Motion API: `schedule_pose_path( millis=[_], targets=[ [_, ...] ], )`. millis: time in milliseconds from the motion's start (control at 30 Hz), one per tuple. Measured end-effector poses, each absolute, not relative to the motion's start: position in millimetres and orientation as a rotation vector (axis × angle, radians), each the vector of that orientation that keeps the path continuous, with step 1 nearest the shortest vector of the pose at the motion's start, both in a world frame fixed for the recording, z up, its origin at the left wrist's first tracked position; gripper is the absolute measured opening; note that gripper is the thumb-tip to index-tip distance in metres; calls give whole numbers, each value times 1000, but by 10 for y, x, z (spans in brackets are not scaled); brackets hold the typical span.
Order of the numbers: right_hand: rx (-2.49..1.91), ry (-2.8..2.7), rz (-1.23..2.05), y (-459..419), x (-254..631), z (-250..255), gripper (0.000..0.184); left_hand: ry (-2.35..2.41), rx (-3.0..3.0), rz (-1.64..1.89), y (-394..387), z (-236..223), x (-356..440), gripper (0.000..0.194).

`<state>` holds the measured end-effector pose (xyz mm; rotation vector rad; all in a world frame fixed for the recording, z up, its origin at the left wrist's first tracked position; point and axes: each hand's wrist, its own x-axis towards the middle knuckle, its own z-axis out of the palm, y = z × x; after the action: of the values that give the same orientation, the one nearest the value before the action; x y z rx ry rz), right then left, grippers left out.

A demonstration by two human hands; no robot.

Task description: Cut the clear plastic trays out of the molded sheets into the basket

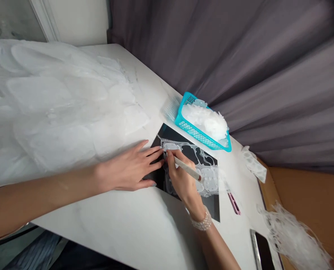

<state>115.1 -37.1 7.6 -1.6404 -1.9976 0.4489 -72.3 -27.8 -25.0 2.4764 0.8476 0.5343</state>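
We rest our open left hand (130, 167) on a black sheet (188, 150) beside a white lace appliqué (209, 176), while our right hand (184, 180) grips a white pen (186, 168), its tip on the lace. A pearl bracelet (202, 222) circles our right wrist. The sheet lies on a white marble-look table (122, 221), just beside a teal plastic basket (192, 131) of white lace scraps (205, 122). A white tulle gown (57, 105) spreads to the left, and a smartphone (262, 251) lies nearby.
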Motion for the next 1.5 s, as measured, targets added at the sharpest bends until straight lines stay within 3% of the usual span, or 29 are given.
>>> schedule_pose_path(
  millis=[300, 633, 833, 1100, 1267, 1500],
  targets=[
    [-1711, -2084, 383, -546, 1142, 139, 28, 906, 2618, 399, -300, -225, -680, 53],
    [-1634, -2049, 288, -488, 1162, -23, 23, 727, 2541, 454, -246, -210, -720, 46],
    [-1562, -2127, 210, -505, 1100, -92, 23, 767, 2729, 303, -224, -231, -740, 57],
    [-1559, -2293, 268, -500, 1023, -42, 30, 729, 2823, 348, -211, -307, -762, 57],
    [-1479, -1807, 616, -381, 1325, -87, 24, 816, 2816, 350, -231, -339, -739, 63],
    [-1371, -975, 947, -249, 2490, 119, 16, 837, 2812, 318, -263, -288, -722, 59]
  ],
)
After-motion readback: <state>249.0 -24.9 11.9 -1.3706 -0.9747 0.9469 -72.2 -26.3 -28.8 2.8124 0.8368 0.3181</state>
